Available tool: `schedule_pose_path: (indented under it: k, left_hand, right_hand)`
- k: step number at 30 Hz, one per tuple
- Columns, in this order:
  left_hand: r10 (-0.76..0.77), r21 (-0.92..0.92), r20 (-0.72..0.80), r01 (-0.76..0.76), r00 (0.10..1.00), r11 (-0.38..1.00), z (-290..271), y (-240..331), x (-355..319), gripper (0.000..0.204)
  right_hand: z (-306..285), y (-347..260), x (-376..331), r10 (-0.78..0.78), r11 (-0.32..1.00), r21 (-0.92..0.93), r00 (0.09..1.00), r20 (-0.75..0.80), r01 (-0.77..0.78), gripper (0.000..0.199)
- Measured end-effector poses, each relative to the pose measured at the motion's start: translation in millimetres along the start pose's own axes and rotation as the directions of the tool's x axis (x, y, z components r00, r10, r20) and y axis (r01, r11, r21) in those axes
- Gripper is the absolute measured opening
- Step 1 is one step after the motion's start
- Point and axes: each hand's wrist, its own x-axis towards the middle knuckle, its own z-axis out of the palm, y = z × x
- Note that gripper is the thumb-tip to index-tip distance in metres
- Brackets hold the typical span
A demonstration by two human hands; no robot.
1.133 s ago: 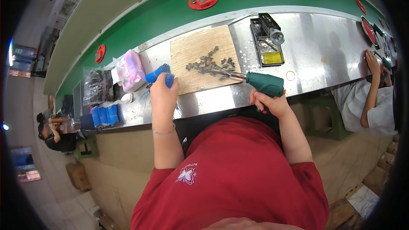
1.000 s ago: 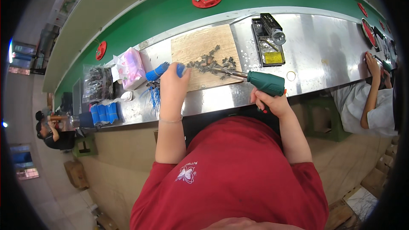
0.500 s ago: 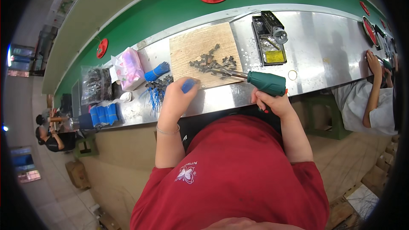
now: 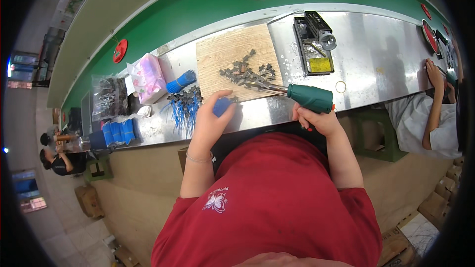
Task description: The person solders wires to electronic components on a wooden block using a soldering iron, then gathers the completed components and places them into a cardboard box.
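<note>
My right hand (image 4: 319, 118) is wrapped round the grip of a green soldering gun (image 4: 310, 98). Its metal tip points left, over the wooden board (image 4: 213, 44), and reaches the near side of a heap of small dark parts (image 4: 245, 71). At the board's near left corner, my left hand (image 4: 212, 118) curls round a blue bundle (image 4: 222, 106) that looks like wires. The thumb and forefinger of that hand are spread, and its other fingers are mostly hidden. Just left of it lie blue wires with black ends (image 4: 184, 106), spilling over the table's front edge.
A black tray with a reel stand and yellow sponge (image 4: 320, 65) stands right of the board. Leftward are a blue wire bundle (image 4: 181, 81), a pink tissue pack (image 4: 148, 79), a plastic bag (image 4: 110, 96) and blue bundles (image 4: 118, 132). A co-worker's arm (image 4: 434, 99) is at far right.
My left hand has turned slightly, and its thumb and forefinger have moved farther apart around the blue bundle. The soldering gun and right hand stay almost where they were.
</note>
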Motion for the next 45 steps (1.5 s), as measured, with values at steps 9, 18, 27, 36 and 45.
schedule_pose_path:
  k: [9, 18, 27, 36, 45]
  left_hand:
    - [-0.425, -0.769, 0.221, 0.425, 0.878, 0.478, 16.2, -15.3, -13.8, 0.011]
    - [-0.431, -0.565, 0.118, 0.417, 0.895, 0.712, 23.3, -23.8, -16.6, 0.009]
    - [-0.413, -0.602, 0.119, 0.397, 0.903, 0.693, 25.2, -18.2, -16.1, 0.011]
    - [-0.394, -0.630, 0.080, 0.353, 0.915, 0.692, 26.8, -23.9, -20.9, 0.007]
    - [-0.393, -0.563, 0.011, 0.331, 0.919, 0.757, 29.0, -21.8, -22.2, 0.009]
  right_hand:
    - [1.0, -1.9, -2.3, 0.043, 0.999, -0.015, 0.999, 0.017, -0.042, 0.012]
    - [5.6, -5.0, -0.8, 0.016, 0.985, -0.170, 0.999, 0.043, -0.008, 0.015]
    - [6.2, -11.9, -2.1, 0.057, 0.986, -0.161, 0.997, 0.043, -0.049, 0.012]
    - [7.0, -8.0, -2.6, 0.033, 0.980, -0.197, 0.997, 0.067, -0.019, 0.011]
    - [6.9, -7.0, -2.8, 0.028, 0.978, -0.210, 0.998, 0.064, -0.014, 0.011]
